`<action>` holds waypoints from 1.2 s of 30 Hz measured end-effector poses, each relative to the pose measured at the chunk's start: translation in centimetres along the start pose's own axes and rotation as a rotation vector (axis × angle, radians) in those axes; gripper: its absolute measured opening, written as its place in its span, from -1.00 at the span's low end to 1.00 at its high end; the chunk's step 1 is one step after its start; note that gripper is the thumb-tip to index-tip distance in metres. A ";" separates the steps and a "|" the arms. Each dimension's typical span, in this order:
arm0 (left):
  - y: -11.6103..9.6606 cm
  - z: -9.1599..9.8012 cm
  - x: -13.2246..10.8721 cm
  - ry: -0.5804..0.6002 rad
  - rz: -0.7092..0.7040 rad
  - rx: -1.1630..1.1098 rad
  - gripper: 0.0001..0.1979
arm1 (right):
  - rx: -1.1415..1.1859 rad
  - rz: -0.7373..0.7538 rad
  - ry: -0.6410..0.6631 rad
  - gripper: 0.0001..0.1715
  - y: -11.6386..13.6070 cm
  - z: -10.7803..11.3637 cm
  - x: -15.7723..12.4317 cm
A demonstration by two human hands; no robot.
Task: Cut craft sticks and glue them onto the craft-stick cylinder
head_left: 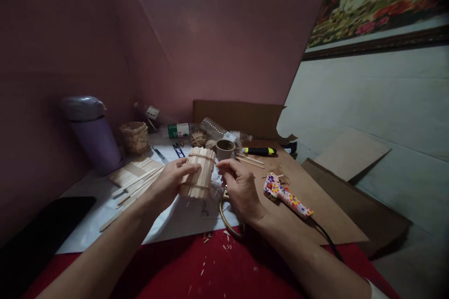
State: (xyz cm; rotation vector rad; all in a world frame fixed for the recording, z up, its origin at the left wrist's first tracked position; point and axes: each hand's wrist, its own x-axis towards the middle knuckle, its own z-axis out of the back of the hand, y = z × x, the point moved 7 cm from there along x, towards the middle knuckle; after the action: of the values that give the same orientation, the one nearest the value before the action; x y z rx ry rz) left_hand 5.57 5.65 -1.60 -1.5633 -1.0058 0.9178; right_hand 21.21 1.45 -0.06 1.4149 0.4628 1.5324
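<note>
Stick cylinder is showing approx. ctr. of frame, a bit below mid-ht. Pale, flat wood sticks are standing side by side, forming its wall, w/ top ends running slightly uneven. Brown twine is circling it in 2 bands, 1 nr. top, 1 nr. btm. Whole pc. is leaning slightly, top end tipping twd. R of frame.

No wording can be read: the green-and-white bottle label left of the frame's centre and the white bottle label farther left bear marks too small and blurred.
</note>
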 end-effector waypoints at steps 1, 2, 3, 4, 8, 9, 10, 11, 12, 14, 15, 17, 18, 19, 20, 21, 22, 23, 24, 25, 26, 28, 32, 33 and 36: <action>0.0 -0.2 0.0 0.022 0.001 -0.010 -0.60 | 0.024 0.030 0.002 -0.81 0.3 0.2 0.1; 0.1 -0.5 -0.1 0.047 0.005 -0.019 -0.61 | 0.048 0.057 0.004 -0.80 0.6 0.3 0.2; 0.2 -0.8 -0.2 0.071 0.012 -0.030 -0.62 | 0.064 0.084 0.007 -0.78 0.9 0.5 0.3; 0.3 -1.1 -0.3 0.093 0.020 -0.042 -0.63 | 0.075 0.110 0.009 -0.77 1.3 0.7 0.4; 0.5 -2.0 -0.8 0.117 0.031 -0.091 -0.62 | 0.116 0.199 0.026 -0.69 2.8 1.2 0.7; 0.5 -2.2 -0.9 0.111 0.023 -0.097 -0.62 | 0.125 0.208 0.040 -0.69 3.1 1.3 0.7; 0.5 -2.3 -1.0 0.107 0.014 -0.101 -0.61 | 0.128 0.210 0.051 -0.71 3.3 1.3 0.6; 0.5 -2.4 -1.1 0.103 0.006 -0.105 -0.60 | 0.122 0.205 0.057 -0.73 3.4 1.3 0.6; 0.5 -2.5 -1.1 0.101 -0.001 -0.111 -0.59 | 0.109 0.194 0.059 -0.76 3.5 1.3 0.6; 0.5 -2.6 -1.1 0.100 -0.010 -0.125 -0.59 | 0.070 0.166 0.055 -0.83 3.4 1.4 0.6; 0.6 -2.7 -1.1 0.098 -0.014 -0.133 -0.59 | 0.049 0.160 0.054 -0.85 3.4 1.4 0.6; 0.7 -2.7 -1.0 0.093 -0.023 -0.150 -0.61 | 0.018 0.177 0.066 -0.83 3.5 1.4 0.6; 0.7 -2.7 -1.0 0.089 -0.029 -0.160 -0.61 | 0.009 0.198 0.079 -0.80 3.6 1.3 0.6; 0.8 -2.7 -1.0 0.084 -0.036 -0.167 -0.61 | 0.005 0.218 0.091 -0.78 3.8 1.2 0.5; 0.7 -2.6 -1.0 0.080 -0.045 -0.171 -0.62 | 0.003 0.231 0.103 -0.77 3.9 1.1 0.5; 0.7 -2.6 -1.0 0.079 -0.055 -0.169 -0.62 | 0.003 0.234 0.107 -0.77 3.9 1.0 0.5; 0.6 -2.7 -1.0 0.081 -0.065 -0.164 -0.63 | 0.003 0.225 0.104 -0.79 3.8 1.0 0.5; 0.6 -2.7 -1.1 0.089 -0.072 -0.156 -0.63 | 0.002 0.207 0.093 -0.81 3.6 1.0 0.5; 0.6 -2.8 -1.2 0.099 -0.078 -0.145 -0.63 | 0.001 0.184 0.077 -0.84 3.4 1.0 0.6; 0.6 -2.9 -1.2 0.112 -0.082 -0.135 -0.64 | -0.001 0.164 0.062 -0.86 3.2 1.1 0.6; 0.6 -3.0 -1.3 0.120 -0.086 -0.130 -0.64 | -0.003 0.149 0.051 -0.87 3.1 1.1 0.6; 0.6 -3.1 -1.3 0.126 -0.098 -0.129 -0.64 | -0.018 0.146 0.045 -0.88 3.0 1.1 0.6; 0.7 -3.3 -1.3 0.135 -0.100 -0.141 -0.66 | -0.086 0.200 0.042 -0.86 3.5 1.1 0.4; 0.8 -3.4 -1.3 0.137 -0.093 -0.141 -0.66 | -0.107 0.202 0.033 -0.86 3.6 1.2 0.4; 0.9 -3.4 -1.2 0.124 -0.074 -0.149 -0.63 | -0.122 0.146 0.010 -0.87 3.4 1.5 0.6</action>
State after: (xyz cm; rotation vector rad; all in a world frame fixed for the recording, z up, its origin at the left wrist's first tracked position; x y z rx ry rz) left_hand 8.36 3.23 -1.79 -1.6737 -1.0557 0.6996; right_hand 21.33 -0.08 3.36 1.3711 0.2719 1.6568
